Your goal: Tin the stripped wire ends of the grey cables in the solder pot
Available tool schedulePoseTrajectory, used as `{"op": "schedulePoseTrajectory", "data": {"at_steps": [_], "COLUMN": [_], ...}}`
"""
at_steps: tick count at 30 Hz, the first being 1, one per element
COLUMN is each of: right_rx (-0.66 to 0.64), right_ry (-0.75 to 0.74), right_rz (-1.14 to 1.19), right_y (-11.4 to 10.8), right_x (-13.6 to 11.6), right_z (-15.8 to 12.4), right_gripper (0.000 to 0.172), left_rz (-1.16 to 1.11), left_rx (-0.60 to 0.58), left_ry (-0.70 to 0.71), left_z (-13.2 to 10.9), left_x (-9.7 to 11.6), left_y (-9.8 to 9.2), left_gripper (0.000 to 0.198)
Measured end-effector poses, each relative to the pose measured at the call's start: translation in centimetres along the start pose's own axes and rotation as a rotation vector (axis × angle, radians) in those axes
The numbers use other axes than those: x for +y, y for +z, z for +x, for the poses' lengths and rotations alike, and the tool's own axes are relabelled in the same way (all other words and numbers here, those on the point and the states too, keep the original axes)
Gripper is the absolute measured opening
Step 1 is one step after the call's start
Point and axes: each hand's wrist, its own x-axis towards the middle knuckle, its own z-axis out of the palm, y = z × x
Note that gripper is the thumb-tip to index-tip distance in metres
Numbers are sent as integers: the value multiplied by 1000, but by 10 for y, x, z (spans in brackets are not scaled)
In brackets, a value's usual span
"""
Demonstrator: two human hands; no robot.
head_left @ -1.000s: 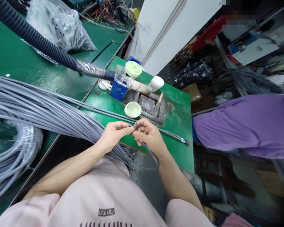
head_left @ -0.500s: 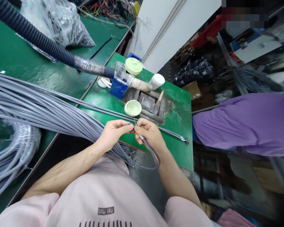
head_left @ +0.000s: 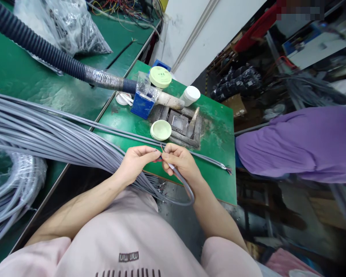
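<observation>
My right hand (head_left: 180, 161) is closed on the end of a grey cable (head_left: 187, 188), which loops below the wrist. Thin coloured wires (head_left: 162, 147) stick out of its stripped end between my hands. The thumb and forefinger of my left hand (head_left: 140, 161) pinch some of these wires; a bit of red shows beneath the fingertips. A thick bundle of grey cables (head_left: 83, 144) runs in from the left, past my left forearm. Just beyond my fingers, two more cables lie across the green bench, their frayed wire ends (head_left: 228, 169) at the right.
A pale green tub (head_left: 160, 130) stands beside a dirty square pot (head_left: 179, 122) set in the bench. A ribbed black hose (head_left: 60, 57) ends over it, by a blue box (head_left: 143, 104). A white jar (head_left: 191, 95) is behind. A person in purple (head_left: 300, 144) is at the right.
Both hands stay together on the cable end, with only slight finger movement at the wires. The whole view has shifted slightly.
</observation>
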Motion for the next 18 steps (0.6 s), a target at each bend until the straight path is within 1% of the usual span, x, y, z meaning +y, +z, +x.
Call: {"op": "schedulePoseTrajectory", "data": {"at_steps": [7, 18], "right_rx": [4, 25], "right_ry": [7, 12], "right_rz": [-13, -28], "right_y": [-1, -1], "right_x": [0, -1], "right_z": [0, 0], "right_gripper": [34, 34], "left_rz": [-19, 3], "left_rx": [4, -10], "left_ry": [-2, -8], "left_z": [1, 1], "left_x": [1, 0], "left_y": [1, -3], "left_gripper": [22, 16]}}
